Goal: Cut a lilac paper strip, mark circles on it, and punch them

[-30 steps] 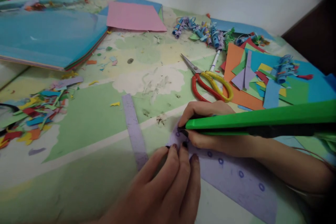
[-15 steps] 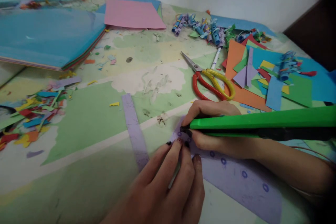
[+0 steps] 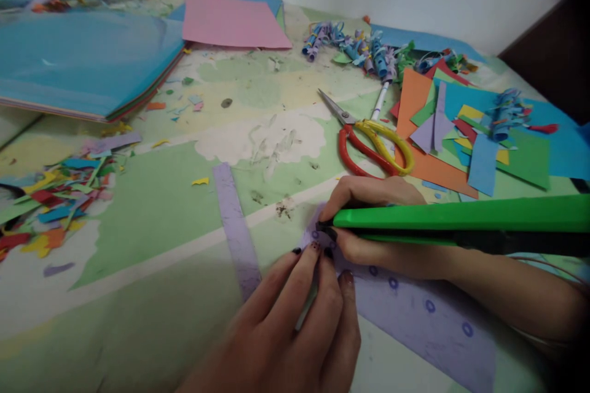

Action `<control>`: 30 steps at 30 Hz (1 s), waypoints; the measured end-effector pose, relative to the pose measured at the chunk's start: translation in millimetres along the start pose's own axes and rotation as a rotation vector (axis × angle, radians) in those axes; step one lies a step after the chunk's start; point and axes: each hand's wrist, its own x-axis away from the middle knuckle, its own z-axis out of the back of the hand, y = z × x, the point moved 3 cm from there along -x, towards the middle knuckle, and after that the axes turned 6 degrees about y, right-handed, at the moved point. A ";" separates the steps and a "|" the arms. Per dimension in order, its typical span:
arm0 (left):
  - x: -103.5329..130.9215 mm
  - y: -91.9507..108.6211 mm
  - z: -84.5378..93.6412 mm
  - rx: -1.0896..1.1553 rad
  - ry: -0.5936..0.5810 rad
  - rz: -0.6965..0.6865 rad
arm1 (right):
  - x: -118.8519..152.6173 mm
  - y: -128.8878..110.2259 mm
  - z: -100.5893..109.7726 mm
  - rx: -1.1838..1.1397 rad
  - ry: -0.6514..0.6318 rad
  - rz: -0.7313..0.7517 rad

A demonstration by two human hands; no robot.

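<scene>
My right hand (image 3: 373,221) pinches a long green-and-black pen-like tool (image 3: 461,212); its tip is hidden at the fingertips. Under both hands lies a purple paper strip (image 3: 415,331) marked with a row of small dark rings. My left hand (image 3: 304,319) rests on this strip with its fingers stretched out, fingertips close to the tool's tip. Left of my fingers lies a narrower purple strip (image 3: 235,227), with its lower end beside my left hand. Beyond my right hand are scissors (image 3: 369,141) with one red and one yellow handle, their blades pointing away to the left.
Paper scraps (image 3: 74,190) are heaped at the left, below a stack of blue sheets (image 3: 92,61). A pink sheet (image 3: 235,21) lies at the back. Curled paper rolls (image 3: 359,49), an orange sheet (image 3: 410,110) and other coloured cuttings cover the right side.
The rear end of the green tool has dipped slightly. Both hands and the purple strip keep the same place.
</scene>
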 end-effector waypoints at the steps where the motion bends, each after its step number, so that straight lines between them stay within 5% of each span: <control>1: -0.4 0.0 0.2 0.002 -0.007 0.008 | 0.0 -0.2 -0.1 0.002 0.005 -0.003; 11: 1.4 -0.1 1.1 -0.005 -0.042 -0.014 | 1.0 -1.2 -3.5 0.034 0.041 0.089; 30: -0.8 -2.2 -3.9 0.009 -0.038 0.015 | 7.1 -2.4 -2.3 0.015 0.095 -0.032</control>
